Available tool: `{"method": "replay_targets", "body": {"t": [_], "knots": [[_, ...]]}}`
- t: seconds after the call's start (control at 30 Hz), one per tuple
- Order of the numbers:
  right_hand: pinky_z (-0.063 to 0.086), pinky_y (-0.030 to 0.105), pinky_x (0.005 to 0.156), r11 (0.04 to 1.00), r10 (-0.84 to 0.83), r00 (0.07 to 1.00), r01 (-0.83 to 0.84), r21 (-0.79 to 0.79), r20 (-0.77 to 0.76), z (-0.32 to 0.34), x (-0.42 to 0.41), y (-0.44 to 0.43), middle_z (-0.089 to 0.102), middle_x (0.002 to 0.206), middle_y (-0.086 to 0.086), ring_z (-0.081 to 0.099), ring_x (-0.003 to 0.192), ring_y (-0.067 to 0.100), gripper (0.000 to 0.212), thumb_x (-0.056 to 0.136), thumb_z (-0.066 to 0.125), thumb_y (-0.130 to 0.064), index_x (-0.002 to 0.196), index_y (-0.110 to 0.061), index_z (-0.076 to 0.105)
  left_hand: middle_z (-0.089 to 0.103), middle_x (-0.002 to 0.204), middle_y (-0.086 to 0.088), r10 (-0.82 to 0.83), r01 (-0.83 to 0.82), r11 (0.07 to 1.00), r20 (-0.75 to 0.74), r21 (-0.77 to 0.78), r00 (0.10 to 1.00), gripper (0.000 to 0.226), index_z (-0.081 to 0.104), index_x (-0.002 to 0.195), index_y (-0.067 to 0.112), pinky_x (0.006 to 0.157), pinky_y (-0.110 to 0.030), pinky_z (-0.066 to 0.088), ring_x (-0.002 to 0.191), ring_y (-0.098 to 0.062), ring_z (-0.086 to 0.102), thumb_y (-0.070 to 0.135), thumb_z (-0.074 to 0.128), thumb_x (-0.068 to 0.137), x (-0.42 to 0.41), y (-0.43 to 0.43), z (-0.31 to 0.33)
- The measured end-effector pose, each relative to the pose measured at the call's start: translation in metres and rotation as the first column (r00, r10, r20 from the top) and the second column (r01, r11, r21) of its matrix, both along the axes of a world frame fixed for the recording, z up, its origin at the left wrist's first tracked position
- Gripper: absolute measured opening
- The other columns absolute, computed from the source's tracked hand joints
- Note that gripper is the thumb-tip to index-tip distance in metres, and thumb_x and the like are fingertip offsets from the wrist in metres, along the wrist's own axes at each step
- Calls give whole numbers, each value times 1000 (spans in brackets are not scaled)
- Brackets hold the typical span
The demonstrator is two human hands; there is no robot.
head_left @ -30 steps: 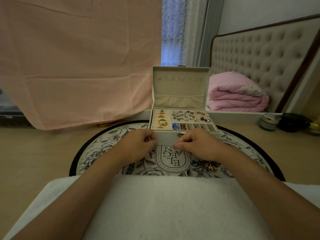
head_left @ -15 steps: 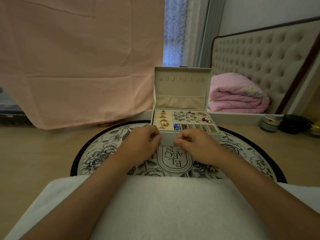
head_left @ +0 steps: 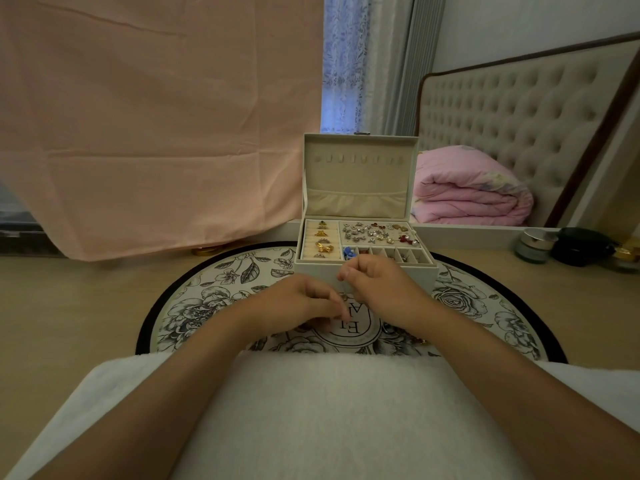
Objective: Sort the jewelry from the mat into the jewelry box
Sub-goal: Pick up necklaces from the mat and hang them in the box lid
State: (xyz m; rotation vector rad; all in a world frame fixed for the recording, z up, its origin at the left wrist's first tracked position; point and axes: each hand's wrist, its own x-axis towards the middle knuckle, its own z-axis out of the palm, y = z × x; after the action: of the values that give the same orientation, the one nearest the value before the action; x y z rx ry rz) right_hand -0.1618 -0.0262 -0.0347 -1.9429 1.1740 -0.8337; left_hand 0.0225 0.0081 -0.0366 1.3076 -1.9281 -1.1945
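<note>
Head view: the left hand [head_left: 298, 306] lies low on the mat just left of centre, knuckles up and fingers curled down, tips meeting the printed surface. Whether they pinch anything cannot be told. The right hand [head_left: 379, 287] is higher, just beside it, its curled fingertips [head_left: 346, 273] drawn together against the front wall of the jewelry box [head_left: 313, 268]. Any piece between them is too small to see.

The round mat [head_left: 207, 299] is smooth, printed with black-and-white roses inside a black rim, with an oval of lettering at its middle. A few loose red and gold jewelry pieces [head_left: 417, 340] lie on it beside the right forearm, lower right of centre.

The box is pale and rectangular with a velvety beige lining, its lid upright. Gold rings [head_left: 322, 242] sit in the padded rolls at its left, silvery and red earrings [head_left: 377, 232] fill the wide compartment, and a blue piece [head_left: 348, 251] lies in the row of narrow slots.

A fluffy white towel [head_left: 329, 410] fills the bottom of the frame. A creased pink cloth [head_left: 156, 116] hangs upper left, and a folded pink quilt [head_left: 467, 192] lies before a tufted headboard [head_left: 519, 116] at the right.
</note>
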Motion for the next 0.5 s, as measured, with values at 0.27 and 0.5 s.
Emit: {"method": "replay_targets", "body": {"t": [0.27,0.5], "knots": [[31,13,38,985,25,984,-55,164,176,12,0,9,43,52,-11,37,37,-2,20,106,46,-20,94,-15,62,74,75,0,111,-100,993,214,-62,970,29,71,117,23,61,-35,60,53,-14,64,19,74,88,-3,-3,-4],[44,23,54,997,54,999,-54,53,2,13,-7,4,53,54,-6,47,46,5,20,106,45,-21,93,-15,60,73,94,7,42,-23,997,259,-77,965,85,43,142,37,61,-19,52,54,1,62,35,88,70,-7,1,1]]}}
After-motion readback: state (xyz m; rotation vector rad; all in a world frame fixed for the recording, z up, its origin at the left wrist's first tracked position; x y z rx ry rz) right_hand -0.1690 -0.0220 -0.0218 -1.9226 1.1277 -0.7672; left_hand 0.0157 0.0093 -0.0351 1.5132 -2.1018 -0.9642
